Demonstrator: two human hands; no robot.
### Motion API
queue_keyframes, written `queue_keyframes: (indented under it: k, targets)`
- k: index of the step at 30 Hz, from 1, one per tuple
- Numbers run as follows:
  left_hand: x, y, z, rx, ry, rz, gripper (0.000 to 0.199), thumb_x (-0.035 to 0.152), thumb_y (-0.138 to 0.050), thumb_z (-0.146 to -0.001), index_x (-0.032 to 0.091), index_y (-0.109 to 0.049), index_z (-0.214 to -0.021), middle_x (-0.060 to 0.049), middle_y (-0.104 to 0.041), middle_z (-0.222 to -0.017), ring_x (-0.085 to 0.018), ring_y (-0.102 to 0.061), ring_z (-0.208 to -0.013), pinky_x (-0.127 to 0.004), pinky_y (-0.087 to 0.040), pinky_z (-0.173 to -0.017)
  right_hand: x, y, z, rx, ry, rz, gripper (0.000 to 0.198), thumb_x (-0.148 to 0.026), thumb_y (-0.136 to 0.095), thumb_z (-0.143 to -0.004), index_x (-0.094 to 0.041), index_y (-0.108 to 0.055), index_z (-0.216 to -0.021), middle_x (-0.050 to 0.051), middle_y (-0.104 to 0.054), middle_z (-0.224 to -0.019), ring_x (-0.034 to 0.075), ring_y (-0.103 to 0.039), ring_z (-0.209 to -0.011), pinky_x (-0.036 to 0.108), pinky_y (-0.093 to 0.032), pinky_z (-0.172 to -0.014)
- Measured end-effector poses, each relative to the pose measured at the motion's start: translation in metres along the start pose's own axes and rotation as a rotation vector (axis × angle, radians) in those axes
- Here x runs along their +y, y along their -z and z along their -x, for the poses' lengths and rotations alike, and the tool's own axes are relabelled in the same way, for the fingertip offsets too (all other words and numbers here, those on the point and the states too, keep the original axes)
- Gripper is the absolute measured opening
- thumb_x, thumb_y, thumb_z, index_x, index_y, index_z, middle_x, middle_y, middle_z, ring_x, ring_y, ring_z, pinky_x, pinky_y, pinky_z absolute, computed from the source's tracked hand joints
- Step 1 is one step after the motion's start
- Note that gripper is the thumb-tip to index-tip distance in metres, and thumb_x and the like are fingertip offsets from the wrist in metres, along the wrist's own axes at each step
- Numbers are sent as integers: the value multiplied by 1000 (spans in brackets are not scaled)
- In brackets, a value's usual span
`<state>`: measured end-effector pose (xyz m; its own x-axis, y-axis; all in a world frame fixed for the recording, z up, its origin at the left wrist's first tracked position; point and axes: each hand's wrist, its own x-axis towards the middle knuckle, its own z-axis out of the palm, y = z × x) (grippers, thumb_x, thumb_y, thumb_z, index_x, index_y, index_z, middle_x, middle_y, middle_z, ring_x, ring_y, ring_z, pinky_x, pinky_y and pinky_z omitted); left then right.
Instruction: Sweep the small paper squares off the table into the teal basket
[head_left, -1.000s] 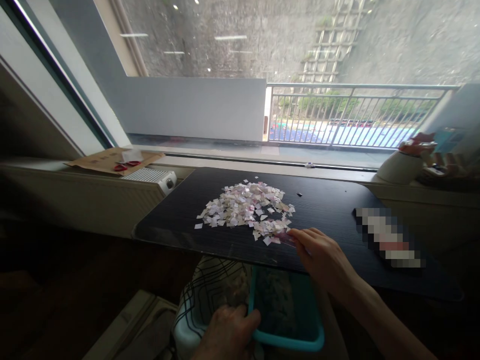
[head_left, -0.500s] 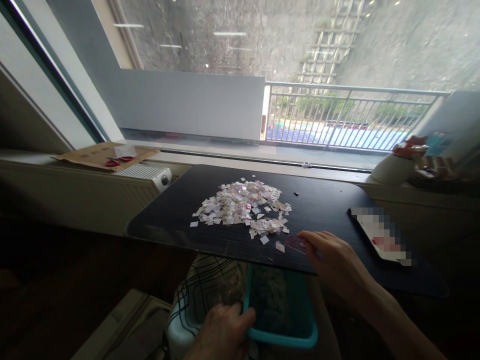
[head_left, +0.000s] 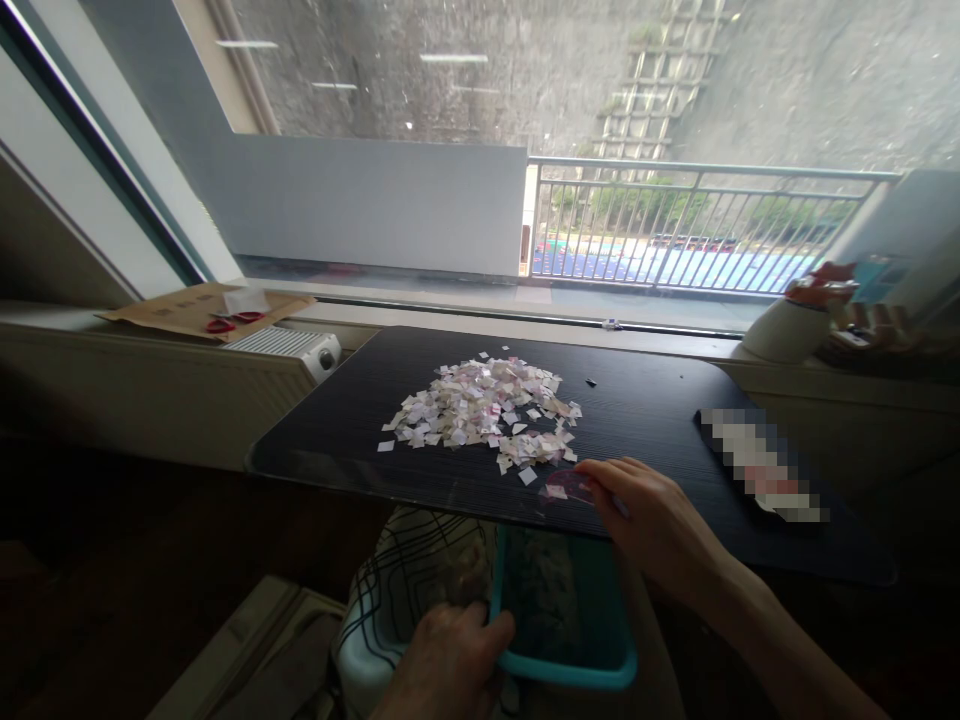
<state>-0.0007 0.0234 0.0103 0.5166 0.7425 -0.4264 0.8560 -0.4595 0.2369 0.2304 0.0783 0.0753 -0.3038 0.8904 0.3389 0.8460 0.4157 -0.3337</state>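
Observation:
A loose heap of small cut paper pieces lies on the dark table. My right hand pinches a thin see-through sheet with a reddish pattern. That sheet rests flat near the table's front edge, and its tip overlaps a paper piece just in front of the heap. Below the edge, my left hand grips the left rim of a teal plastic bin. Paper bits show dimly inside the bin, whose far end is hidden under the table.
On the table's right side lies a dark tray with blurred-out contents. Red-handled scissors and a brown envelope sit on the left ledge by a radiator. A white spray bottle stands right, near the window.
My right hand has slid the see-through sheet slightly left, over the near paper piece. My left hand keeps its grip on the bin. The view has shifted a little.

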Motion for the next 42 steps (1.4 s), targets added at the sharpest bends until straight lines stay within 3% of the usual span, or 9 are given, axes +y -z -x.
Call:
queue_keyframes:
  k: [6, 16, 20, 28, 36, 42]
  targets:
    - [-3, 1, 0, -13, -18, 23, 27, 11, -53, -74, 24, -54, -98, -5, -61, -96, -27, -59, -86, -38, -44, -75, 6, 5, 9, 6, -56, 107, 27, -13, -44, -87, -19, -64, -103, 5, -69, -94, 18, -61, -83, 28, -47, -72]
    - [-2, 2, 1, 13, -15, 18, 23, 13, -54, -76, 24, -54, -96, -5, -60, -94, -26, -58, -84, -37, -44, -75, -5, -3, 5, 6, -20, 28, 27, -13, -44, -86, -20, -65, -103, 4, -69, -89, 16, -62, -79, 26, -48, -69]
    - [-1, 0, 1, 11, -36, 27, 23, 12, -54, -76, 24, -53, -96, -5, -60, -93, -26, -59, -84, -36, -44, -74, -5, -5, 11, 62, -39, 102, 27, -15, -42, -87, -18, -63, -104, 6, -69, -94, 18, -63, -81, 29, -49, -72]
    - [12, 3, 0, 66, -2, -4, 26, 10, -52, -76, 24, -54, -98, -5, -62, -93, -26, -59, -87, -37, -44, -77, -35, -26, 8, 75, -55, 80, 25, -14, -42, -86, -18, -64, -98, 7, -70, -92, 19, -64, -79, 31, -50, -73]
    - [20, 2, -4, 70, -62, 9, 26, 12, -55, -73, 23, -54, -97, -5, -62, -93, -26, -59, -85, -37, -44, -77, -26, -18, 18, 97, -68, 161, 24, -16, -42, -86, -18, -62, -100, 9, -69, -97, 21, -63, -81, 32, -49, -70]
    - [19, 0, -4, 54, -68, -5, 28, 12, -54, -72, 22, -53, -98, -6, -62, -93, -27, -59, -87, -38, -44, -79, -45, -30, 14, 69, -41, 54, 24, -13, -43, -85, -19, -63, -97, 6, -68, -87, 19, -62, -77, 30, -48, -71]
